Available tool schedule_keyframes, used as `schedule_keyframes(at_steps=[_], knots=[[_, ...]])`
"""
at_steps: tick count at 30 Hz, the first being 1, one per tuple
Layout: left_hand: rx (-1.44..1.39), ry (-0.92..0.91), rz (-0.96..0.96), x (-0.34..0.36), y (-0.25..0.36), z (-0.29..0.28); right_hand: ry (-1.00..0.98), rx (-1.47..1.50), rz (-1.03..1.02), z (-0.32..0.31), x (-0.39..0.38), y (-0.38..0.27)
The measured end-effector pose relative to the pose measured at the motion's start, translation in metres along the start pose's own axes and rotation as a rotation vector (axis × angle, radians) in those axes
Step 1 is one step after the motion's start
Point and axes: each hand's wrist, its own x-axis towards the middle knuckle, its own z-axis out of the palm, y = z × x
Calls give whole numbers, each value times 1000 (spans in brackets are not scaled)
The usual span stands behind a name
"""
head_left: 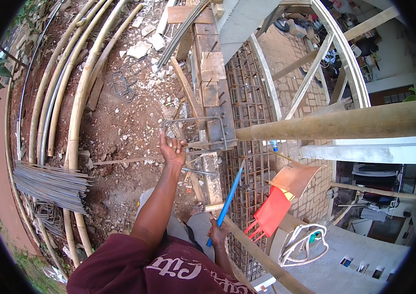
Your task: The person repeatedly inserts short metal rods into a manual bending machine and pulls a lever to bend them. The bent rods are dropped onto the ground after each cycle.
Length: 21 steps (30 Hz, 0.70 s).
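My left hand is closed around an end of a bent steel rod, shaped into a nearly rectangular stirrup. The stirrup lies across a dark wooden bending bench with upright metal pins. Lower and to the right, my right hand grips a long blue pipe near its lower end. The pipe slants up and to the right, its upper tip beside the bench and above a rebar cage. Whether the pipe touches the rod, I cannot make out; they look apart.
The rebar cage runs along the bench's right side. A thick bamboo pole crosses at right. Cut steel rods are piled at left beside long bamboo poles. Finished stirrups lie on rubble. A red cloth hangs at lower right.
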Motion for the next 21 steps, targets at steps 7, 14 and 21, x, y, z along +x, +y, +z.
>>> schedule_keyframes(at_steps=[7, 14, 21], knots=[[134, 193, 183, 40, -12, -12, -172, -248, -67, -32, 5, -34], [158, 284, 258, 50, -20, -15, -8, -719, -320, -115, 84, -127], [267, 263, 345, 55, -21, -18, -171, -928, -407, -177, 196, -199]])
